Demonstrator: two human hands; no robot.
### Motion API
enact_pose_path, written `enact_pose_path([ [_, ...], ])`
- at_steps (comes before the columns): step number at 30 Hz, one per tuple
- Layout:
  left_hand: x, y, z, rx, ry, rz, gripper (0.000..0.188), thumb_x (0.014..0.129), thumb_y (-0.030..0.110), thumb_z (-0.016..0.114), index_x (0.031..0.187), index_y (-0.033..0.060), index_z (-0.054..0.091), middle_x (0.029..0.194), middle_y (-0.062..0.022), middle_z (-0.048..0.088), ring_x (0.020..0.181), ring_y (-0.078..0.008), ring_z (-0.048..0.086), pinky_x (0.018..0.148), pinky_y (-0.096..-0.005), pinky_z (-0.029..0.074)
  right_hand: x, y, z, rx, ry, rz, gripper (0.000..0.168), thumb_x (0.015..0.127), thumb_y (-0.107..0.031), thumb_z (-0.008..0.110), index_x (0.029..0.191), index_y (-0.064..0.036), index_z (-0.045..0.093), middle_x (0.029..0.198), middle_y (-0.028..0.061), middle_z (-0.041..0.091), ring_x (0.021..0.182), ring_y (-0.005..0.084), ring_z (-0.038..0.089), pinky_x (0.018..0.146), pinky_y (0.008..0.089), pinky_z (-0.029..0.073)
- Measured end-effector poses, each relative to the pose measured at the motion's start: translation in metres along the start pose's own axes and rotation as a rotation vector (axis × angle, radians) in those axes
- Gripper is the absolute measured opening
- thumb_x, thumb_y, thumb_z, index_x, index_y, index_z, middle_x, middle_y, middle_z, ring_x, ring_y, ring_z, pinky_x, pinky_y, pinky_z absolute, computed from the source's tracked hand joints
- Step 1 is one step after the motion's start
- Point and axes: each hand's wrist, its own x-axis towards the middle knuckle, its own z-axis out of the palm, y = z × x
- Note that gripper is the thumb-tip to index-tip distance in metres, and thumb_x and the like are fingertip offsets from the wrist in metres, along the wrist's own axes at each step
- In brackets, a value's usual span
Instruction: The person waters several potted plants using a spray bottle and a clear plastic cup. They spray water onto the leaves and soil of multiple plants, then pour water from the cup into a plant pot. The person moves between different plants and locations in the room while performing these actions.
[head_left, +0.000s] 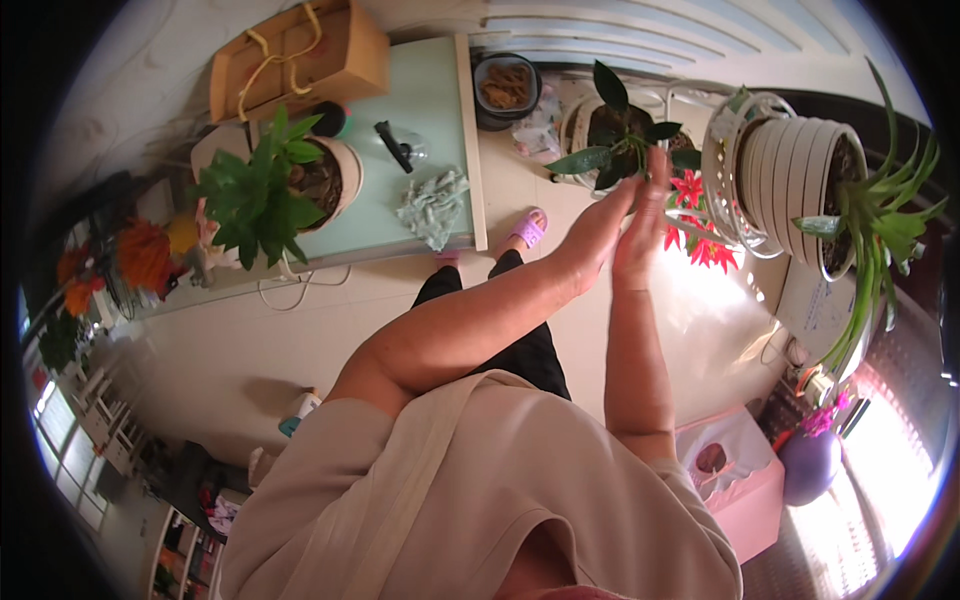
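Observation:
My left hand (604, 226) and my right hand (642, 231) are raised side by side, palms turned toward each other and fingers stretched away from me. At their fingertips is a potted plant (628, 139) with broad dark green leaves. Whether a leaf or stem lies between the fingers is hidden. Red artificial-looking flowers (705, 244) show just right of my right hand. A white ribbed pot (802, 187) with a long-leaved spider plant (874, 214) stands further right on a white metal plant stand (720, 165).
A glass-topped table (375, 214) at the left bears a leafy potted plant (262, 191), a crumpled cloth (433, 208), a clear spray bottle with a black trigger (401, 146) and a paper bag (300, 60). A dark bin (506, 90) stands behind. A pink box (739, 487) is at lower right.

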Motion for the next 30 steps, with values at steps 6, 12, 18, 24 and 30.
enact_pose_path([
  [6, 0.01, -0.024, -0.049, 1.156, -0.139, 0.677, 0.045, 0.095, 0.021, 0.043, 0.135, 0.0012, 0.039, 0.136, -0.0189, 0.043, 0.134, -0.029, 0.035, 0.11, -0.0379, 0.026, -0.032, -0.007, 0.016, 0.757, 0.079, 0.621, 0.06, 0.098, -0.042, 0.042, 0.144, -0.005, 0.03, 0.144, 0.0114, 0.038, 0.132, 0.0256, 0.038, 0.107, 0.0396, 0.033],
  [12, 0.0, -0.008, -0.229, 1.666, 0.161, 0.636, 0.051, 0.083, 0.012, 0.062, 0.132, 0.0121, 0.048, 0.122, -0.0121, 0.056, 0.113, -0.0293, 0.052, 0.095, -0.0405, 0.043, -0.074, -0.004, -0.008, 0.431, -0.014, 0.666, 0.049, 0.095, -0.026, 0.051, 0.137, -0.003, 0.041, 0.13, 0.0131, 0.052, 0.115, 0.0224, 0.053, 0.099, 0.0339, 0.04],
  [18, -0.005, 0.034, -0.337, 2.092, 0.223, 0.418, 0.032, 0.084, 0.02, 0.06, 0.114, 0.0103, 0.056, 0.107, -0.0131, 0.061, 0.099, -0.0344, 0.059, 0.08, -0.0423, 0.05, -0.124, 0.019, -0.032, 0.175, -0.228, 0.764, 0.04, 0.093, -0.023, 0.052, 0.126, -0.002, 0.051, 0.114, 0.0109, 0.062, 0.1, 0.0173, 0.059, 0.091, 0.0312, 0.045],
  [24, -0.065, -0.028, -0.214, 1.234, 0.267, 0.166, 0.045, 0.09, 0.047, 0.057, 0.095, 0.0023, 0.064, 0.084, -0.0143, 0.065, 0.078, -0.0227, 0.06, 0.074, -0.0363, 0.047, -0.175, 0.055, 0.039, 0.124, -0.2, 0.755, 0.042, 0.093, -0.02, 0.059, 0.13, -0.004, 0.05, 0.106, 0.0058, 0.063, 0.089, 0.0104, 0.059, 0.079, 0.0251, 0.047],
  [30, -0.076, -0.003, -0.233, 0.847, 0.621, 0.229, 0.034, 0.093, 0.034, 0.058, 0.098, 0.0019, 0.067, 0.083, -0.0059, 0.066, 0.077, -0.013, 0.056, 0.072, -0.03, 0.046, -0.165, 0.071, 0.057, -0.055, -0.301, 0.662, 0.029, 0.086, -0.017, 0.064, 0.109, 0.0, 0.062, 0.083, 0.0077, 0.068, 0.072, 0.0106, 0.061, 0.066, 0.0253, 0.049],
])
